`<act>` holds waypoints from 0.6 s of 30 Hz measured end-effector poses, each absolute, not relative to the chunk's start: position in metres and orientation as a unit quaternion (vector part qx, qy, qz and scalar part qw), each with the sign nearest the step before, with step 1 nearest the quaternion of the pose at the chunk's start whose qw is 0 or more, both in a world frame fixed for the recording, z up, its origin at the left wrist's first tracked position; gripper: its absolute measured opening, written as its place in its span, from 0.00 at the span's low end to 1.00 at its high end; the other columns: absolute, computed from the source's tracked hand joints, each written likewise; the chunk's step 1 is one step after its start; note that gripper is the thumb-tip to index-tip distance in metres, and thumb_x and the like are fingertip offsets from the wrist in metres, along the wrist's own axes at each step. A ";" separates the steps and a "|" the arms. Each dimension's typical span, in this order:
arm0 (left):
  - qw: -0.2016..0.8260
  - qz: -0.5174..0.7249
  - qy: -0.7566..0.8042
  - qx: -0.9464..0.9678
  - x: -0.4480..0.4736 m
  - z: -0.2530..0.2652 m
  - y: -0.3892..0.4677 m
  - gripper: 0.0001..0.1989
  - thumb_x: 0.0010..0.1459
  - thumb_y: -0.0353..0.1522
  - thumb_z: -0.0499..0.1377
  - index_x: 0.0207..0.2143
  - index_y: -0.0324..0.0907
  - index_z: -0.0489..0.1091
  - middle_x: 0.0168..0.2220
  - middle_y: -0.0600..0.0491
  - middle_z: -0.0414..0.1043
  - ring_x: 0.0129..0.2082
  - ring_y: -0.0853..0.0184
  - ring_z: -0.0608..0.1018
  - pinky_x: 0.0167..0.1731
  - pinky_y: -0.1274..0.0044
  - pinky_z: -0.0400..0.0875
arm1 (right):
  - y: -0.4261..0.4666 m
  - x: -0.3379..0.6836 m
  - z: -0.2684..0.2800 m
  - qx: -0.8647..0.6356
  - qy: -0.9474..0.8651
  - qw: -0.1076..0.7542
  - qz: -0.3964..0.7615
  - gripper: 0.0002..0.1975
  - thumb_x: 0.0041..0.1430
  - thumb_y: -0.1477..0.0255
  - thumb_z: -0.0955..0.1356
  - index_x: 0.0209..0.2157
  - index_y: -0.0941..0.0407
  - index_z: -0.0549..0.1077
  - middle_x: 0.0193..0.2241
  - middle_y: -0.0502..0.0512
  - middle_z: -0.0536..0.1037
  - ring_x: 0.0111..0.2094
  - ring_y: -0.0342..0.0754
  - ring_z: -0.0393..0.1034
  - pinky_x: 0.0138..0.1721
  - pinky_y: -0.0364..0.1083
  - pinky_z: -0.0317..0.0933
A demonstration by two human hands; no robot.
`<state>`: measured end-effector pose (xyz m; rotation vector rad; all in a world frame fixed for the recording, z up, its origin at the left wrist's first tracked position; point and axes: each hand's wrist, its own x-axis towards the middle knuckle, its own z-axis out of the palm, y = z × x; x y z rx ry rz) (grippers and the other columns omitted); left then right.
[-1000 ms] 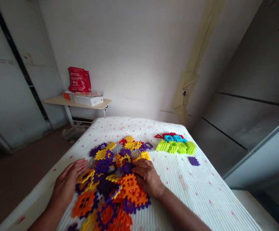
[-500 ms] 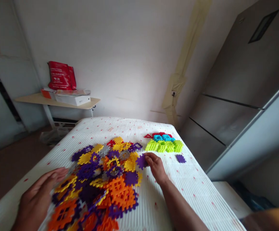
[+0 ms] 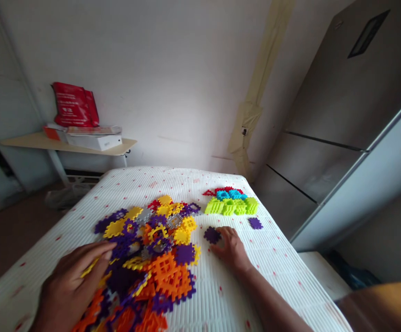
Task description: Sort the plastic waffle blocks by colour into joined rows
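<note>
My right hand (image 3: pixel 233 249) pinches the edge of a purple toothed building tile (image 3: pixel 212 235), low over the white cover right of the pile. My left hand (image 3: pixel 72 276) is over the left side of a heap of interlocking tiles, its fingers stretched out and thumb a little apart; I see nothing held in it. The heap mixes purple, yellow, grey, red and orange pieces, some with window cut-outs, such as an orange window tile (image 3: pixel 168 269). Another purple tile (image 3: pixel 256 223) lies alone at the right, below the lime green tiles (image 3: pixel 231 206).
Blue tiles (image 3: pixel 234 194) and red tiles (image 3: pixel 209 192) sit behind the green rows. The quilted cover (image 3: pixel 166 177) has red specks. Beyond it, a side table (image 3: pixel 31 141) bears a red bag (image 3: pixel 74 105) and a white box (image 3: pixel 95 141). A grey refrigerator (image 3: pixel 307 120) stands at right.
My right hand has moved slightly down and right with the purple tile, away from the heap. My left hand has moved right, over the heap's left side. The view has shifted slightly.
</note>
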<state>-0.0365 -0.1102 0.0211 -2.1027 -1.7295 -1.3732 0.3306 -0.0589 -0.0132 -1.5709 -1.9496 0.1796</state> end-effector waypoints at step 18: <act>-0.072 -0.156 -0.487 -0.856 0.102 0.022 -0.082 0.17 0.51 0.27 0.52 0.42 0.46 0.72 0.42 0.48 0.75 0.45 0.60 0.74 0.47 0.67 0.64 | -0.062 0.390 -0.013 -0.592 -0.694 0.409 -0.019 0.14 0.49 0.73 0.68 0.40 0.56 0.73 0.39 0.57 0.76 0.41 0.52 0.68 0.44 0.50 0.62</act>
